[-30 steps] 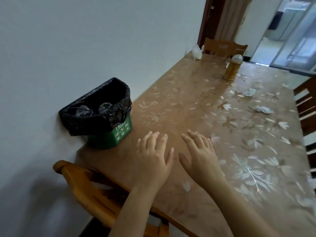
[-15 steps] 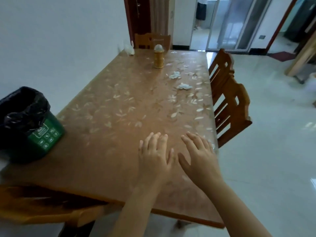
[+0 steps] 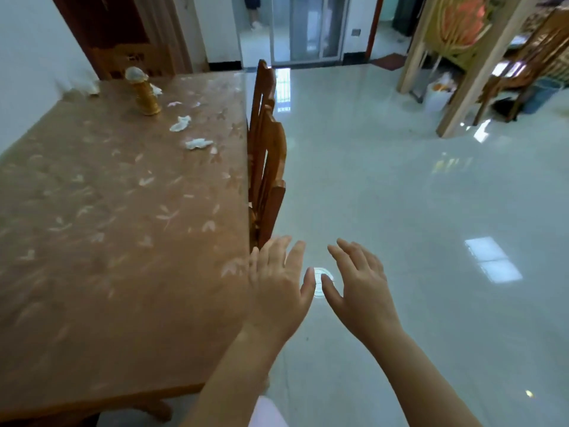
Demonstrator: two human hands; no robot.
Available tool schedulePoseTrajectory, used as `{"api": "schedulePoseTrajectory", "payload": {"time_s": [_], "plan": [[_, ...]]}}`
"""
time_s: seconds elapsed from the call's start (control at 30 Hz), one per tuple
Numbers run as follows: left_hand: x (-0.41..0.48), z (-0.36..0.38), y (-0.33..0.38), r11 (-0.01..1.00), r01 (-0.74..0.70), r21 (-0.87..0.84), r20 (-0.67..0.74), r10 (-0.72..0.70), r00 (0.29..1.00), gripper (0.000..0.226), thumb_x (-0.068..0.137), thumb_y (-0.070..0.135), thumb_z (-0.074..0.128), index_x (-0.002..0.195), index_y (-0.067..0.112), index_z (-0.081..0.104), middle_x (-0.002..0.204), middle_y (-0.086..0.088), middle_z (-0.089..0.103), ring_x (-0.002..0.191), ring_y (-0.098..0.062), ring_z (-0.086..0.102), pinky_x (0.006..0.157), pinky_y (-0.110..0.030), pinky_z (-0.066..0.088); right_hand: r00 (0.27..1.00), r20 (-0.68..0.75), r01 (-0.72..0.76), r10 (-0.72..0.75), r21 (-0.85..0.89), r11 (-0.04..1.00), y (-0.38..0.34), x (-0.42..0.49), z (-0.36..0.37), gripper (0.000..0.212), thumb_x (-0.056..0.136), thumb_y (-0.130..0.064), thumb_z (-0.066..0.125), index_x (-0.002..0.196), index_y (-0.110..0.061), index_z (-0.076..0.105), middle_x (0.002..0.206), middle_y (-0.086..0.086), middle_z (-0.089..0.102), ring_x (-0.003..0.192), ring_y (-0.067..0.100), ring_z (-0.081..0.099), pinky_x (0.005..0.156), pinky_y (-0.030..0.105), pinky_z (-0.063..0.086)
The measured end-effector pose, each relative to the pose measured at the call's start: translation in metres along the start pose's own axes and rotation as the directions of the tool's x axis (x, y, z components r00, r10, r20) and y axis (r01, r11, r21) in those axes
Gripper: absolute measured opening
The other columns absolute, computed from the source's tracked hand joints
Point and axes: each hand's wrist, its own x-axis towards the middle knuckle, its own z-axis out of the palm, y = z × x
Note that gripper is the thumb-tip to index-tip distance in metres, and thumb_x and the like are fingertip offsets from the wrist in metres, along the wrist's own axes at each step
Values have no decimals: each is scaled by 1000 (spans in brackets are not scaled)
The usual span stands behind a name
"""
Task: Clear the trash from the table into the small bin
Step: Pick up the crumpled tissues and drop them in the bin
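On my far left the table [image 3: 101, 241] fills the view under its floral brown cover. Toward its far end I see a golden bottle [image 3: 144, 94] standing upright, with a crumpled white tissue [image 3: 180, 123] just beside it and a second tissue [image 3: 197, 143] nearer to me; more white scraps lie by the wall, too blurred to tell apart. Two wooden chairs [image 3: 266, 167] stand tucked against the table's right edge. My left hand [image 3: 278, 283] hovers at that edge, fingers spread and empty. My right hand [image 3: 358, 286] is over the glossy floor [image 3: 415, 195], likewise splayed, holding nothing.
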Motion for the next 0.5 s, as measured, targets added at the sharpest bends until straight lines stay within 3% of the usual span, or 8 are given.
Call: {"api": "schedulePoseTrajectory", "payload": {"time_s": [0.27, 0.5], "plan": [[68, 65, 35, 996, -74, -40, 70, 76, 995, 39, 75, 22, 60, 109, 2, 61, 111, -23, 64, 107, -40, 57, 91, -59, 40, 995, -49, -91, 89, -43, 995, 77, 50, -20, 43, 75, -13, 70, 114, 0, 56, 121, 22, 58, 115, 41, 50, 95, 58, 40], [190, 135, 51, 983, -123, -135, 102, 137, 985, 41, 79, 16, 67, 115, 1, 56, 118, -24, 59, 114, -40, 51, 94, -59, 40, 996, -49, -84, 79, -119, 989, 138, 169, -30, 44, 81, -15, 63, 121, -3, 51, 130, 19, 52, 124, 36, 43, 102, 57, 32]]}}
